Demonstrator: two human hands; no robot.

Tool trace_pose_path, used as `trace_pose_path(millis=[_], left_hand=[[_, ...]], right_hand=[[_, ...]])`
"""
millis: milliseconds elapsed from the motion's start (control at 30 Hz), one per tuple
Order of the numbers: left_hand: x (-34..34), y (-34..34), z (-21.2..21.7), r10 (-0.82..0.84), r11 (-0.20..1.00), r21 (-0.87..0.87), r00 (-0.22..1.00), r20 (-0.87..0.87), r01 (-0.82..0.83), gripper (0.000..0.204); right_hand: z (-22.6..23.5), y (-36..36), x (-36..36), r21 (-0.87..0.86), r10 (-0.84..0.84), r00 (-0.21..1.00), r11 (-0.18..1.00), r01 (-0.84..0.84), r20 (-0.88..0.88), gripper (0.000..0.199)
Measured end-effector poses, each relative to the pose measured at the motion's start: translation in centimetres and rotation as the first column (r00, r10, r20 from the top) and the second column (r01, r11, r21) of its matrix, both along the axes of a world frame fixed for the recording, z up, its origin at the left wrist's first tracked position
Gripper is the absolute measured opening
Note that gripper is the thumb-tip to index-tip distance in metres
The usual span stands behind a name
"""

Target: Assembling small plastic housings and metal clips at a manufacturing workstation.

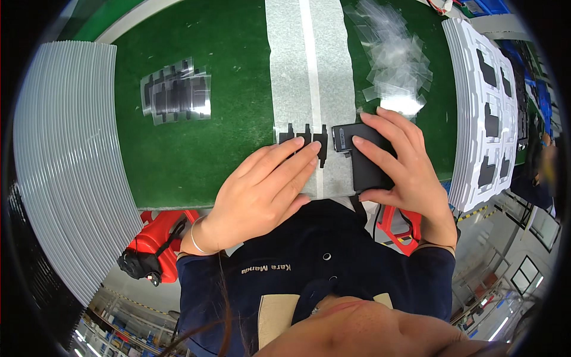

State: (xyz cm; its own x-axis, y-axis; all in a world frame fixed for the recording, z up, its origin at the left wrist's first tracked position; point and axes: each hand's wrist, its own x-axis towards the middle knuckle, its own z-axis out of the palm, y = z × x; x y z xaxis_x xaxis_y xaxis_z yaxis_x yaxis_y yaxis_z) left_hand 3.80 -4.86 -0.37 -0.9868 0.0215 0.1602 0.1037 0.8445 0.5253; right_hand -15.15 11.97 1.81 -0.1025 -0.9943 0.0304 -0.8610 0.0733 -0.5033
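My left hand (262, 187) lies with its fingers stretched out, the fingertips resting on black die-cut pieces (322, 149) set in a row on a transparent sheet. My right hand (404, 163) grips a flat black device (369, 169) from its right side, thumb at the near edge and fingers over the top. A narrower block juts from the device's upper left, close to the rightmost black piece. The device rests on or just above a pale runner (309, 59); which, I cannot tell. Fingers hide parts of the pieces and the device.
Transparent sheets with black pieces (176, 95) lie on the green table (232, 65) to the left. Loose transparent film strips (395, 59) heap at the back right. Ridged grey stacked trays (65, 143) stand left; white trays (471, 119) holding dark parts stand right.
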Motion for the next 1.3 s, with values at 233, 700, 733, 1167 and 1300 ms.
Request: trace_pose_path(millis=[233,700,733,1167,1300], left_hand=[[-0.2,-0.2,0.8,-0.028,0.997,-0.067,0.991,0.132,0.037,0.05],[-0.5,-0.8,0.4,-0.059,0.997,-0.036,0.983,0.172,0.066,0.046],[-0.5,-0.8,0.3,-0.057,0.997,-0.032,0.983,0.174,0.064,0.046],[-0.5,-0.5,-0.1,-0.025,1.0,0.001,0.99,0.142,0.025,0.049],[-0.4,-0.4,0.1,-0.016,1.0,0.009,0.988,0.151,0.015,0.048]], right_hand=[[-0.5,-0.3,0.0,0.045,-0.016,0.996,0.999,0.012,0.092,0.074],[-0.6,-1.4,-0.2,0.063,0.042,0.993,0.997,-0.049,0.114,0.068],[-0.7,-1.4,-0.2,0.067,0.044,0.992,0.996,-0.051,0.116,0.068],[-1.1,-0.9,-0.1,0.052,0.062,0.994,0.996,-0.067,0.091,0.063],[-1.0,-1.1,-0.2,0.046,0.069,0.993,0.996,-0.074,0.093,0.063]])
